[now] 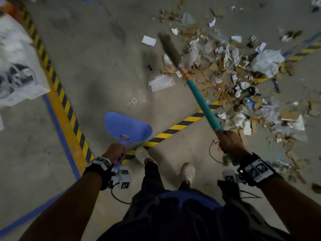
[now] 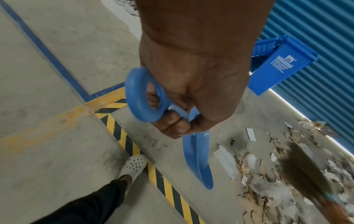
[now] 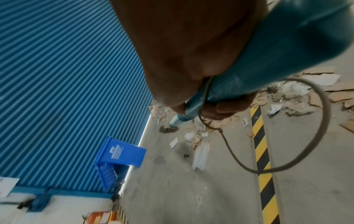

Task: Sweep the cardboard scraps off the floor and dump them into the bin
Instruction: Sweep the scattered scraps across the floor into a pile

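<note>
one broom [image 1: 194, 87], one dustpan [image 1: 127, 126], one bin [image 2: 277, 66]

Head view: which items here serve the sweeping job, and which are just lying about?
Job: broom gripped by right hand; dustpan gripped by left hand; cardboard scraps; blue bin.
Lying about: white sack; hazard tape.

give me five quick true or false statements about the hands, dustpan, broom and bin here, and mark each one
1. The left hand grips the blue plastic dustpan by its handle. True.
2. The dustpan is full of scraps. False: it looks empty.
3. The right hand holds the teal-handled broom. True.
4. The blue plastic bin stands among the cardboard scraps. False: it stands apart, by the blue corrugated wall.
5. The broom's bristles point toward the person's feet. False: they point away, at the litter's edge.
</note>
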A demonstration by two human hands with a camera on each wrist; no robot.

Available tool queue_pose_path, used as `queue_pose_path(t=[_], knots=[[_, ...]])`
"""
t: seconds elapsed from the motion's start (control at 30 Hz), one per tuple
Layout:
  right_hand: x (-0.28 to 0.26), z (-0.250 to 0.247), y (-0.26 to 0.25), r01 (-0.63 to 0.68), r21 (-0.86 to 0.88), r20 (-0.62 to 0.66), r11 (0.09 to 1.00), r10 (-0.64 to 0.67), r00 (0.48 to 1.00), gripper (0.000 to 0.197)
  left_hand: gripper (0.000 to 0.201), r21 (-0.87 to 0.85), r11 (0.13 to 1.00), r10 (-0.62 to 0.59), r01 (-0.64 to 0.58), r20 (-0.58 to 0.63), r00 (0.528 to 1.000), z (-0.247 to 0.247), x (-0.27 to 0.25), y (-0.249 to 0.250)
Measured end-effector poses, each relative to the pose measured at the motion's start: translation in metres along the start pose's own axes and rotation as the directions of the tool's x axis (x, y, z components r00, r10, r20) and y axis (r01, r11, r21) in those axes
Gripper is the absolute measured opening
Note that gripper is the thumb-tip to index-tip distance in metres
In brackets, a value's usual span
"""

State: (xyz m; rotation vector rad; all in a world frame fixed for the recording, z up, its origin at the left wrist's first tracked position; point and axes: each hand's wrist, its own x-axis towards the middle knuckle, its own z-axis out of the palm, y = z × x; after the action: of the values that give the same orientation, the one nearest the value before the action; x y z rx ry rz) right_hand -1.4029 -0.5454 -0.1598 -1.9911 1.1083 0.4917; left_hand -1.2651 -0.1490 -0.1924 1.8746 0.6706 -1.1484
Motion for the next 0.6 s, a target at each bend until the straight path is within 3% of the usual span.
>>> queue_pose_path(t=[0.23, 0.33, 0.4, 0.47, 0.57, 0.6], knots=[[0.015, 0.072, -0.103, -0.055, -0.1, 0.275, 0.994, 0.081, 0.958, 0.043, 0.041, 0.064, 0.998, -0.022, 0.022, 0.01, 1.0, -0.081, 0.03, 0.032], [0.025, 0.098, -0.144, 0.022, -0.211, 0.411, 0.977, 0.068, 0.909, 0.032, 0.042, 0.072, 0.997, -0.041, 0.04, 0.005, 0.999, -0.104, 0.039, 0.04], [0.038, 0.112, -0.165, 0.013, -0.25, 0.448, 0.968, 0.103, 0.888, 0.019, 0.043, 0.075, 0.996, -0.049, 0.048, 0.004, 0.999, -0.113, 0.046, 0.046], [0.053, 0.119, -0.181, 0.088, -0.366, 0.46, 0.926, 0.097, 0.883, 0.026, 0.044, 0.072, 0.996, -0.055, 0.056, -0.01, 0.998, -0.12, 0.054, 0.054], [0.086, 0.116, -0.191, 0.148, -0.504, 0.446, 0.851, 0.11, 0.888, 0.016, 0.044, 0.092, 0.993, -0.069, 0.071, -0.029, 0.997, -0.126, 0.068, 0.078], [0.104, 0.114, -0.189, 0.057, -0.464, 0.392, 0.884, 0.148, 0.908, 0.021, 0.044, 0.106, 0.992, -0.06, 0.064, -0.034, 0.998, -0.126, 0.072, 0.088]])
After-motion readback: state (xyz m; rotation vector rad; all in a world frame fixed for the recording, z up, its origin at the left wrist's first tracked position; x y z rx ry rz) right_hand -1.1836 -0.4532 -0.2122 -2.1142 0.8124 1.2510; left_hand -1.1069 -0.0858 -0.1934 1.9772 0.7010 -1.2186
